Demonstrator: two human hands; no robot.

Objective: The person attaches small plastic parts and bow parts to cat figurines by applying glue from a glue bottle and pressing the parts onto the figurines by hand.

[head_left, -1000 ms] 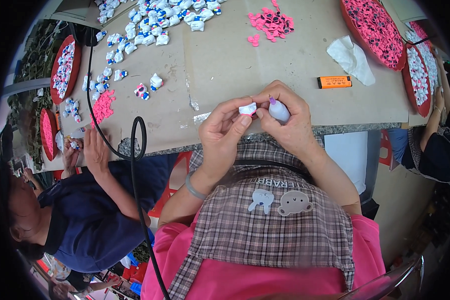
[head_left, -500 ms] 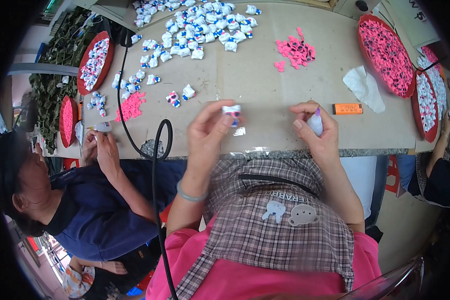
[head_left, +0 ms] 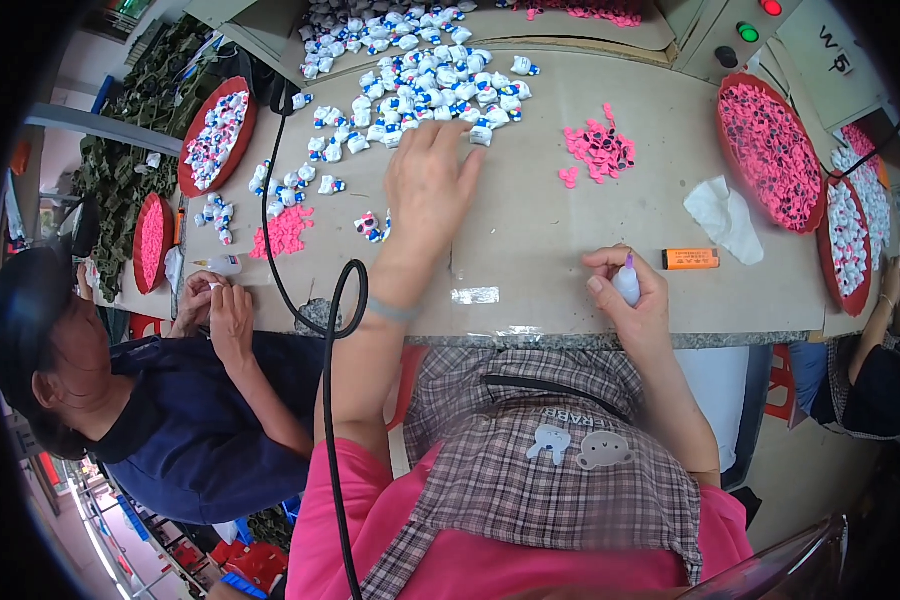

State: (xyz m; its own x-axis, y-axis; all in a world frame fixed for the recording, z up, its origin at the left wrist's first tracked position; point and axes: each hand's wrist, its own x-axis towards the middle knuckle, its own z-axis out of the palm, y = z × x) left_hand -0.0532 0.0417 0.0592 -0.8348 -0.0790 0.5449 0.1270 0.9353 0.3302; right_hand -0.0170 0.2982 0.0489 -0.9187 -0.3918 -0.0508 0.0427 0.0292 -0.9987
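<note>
The left hand (head_left: 430, 185) is spread flat and loose, its fingers (head_left: 467, 165) just touching the pile of little white toys (head_left: 420, 85) on the table (head_left: 530, 230). One toy is best pinched gently at the tips. A small glue bottle (head_left: 627, 285) is gripped in the right hand (head_left: 635, 300).

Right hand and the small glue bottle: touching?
Touching. The head view shows the right hand curled round the small glue bottle, fingers wrapped against its body at the table edge.
</note>
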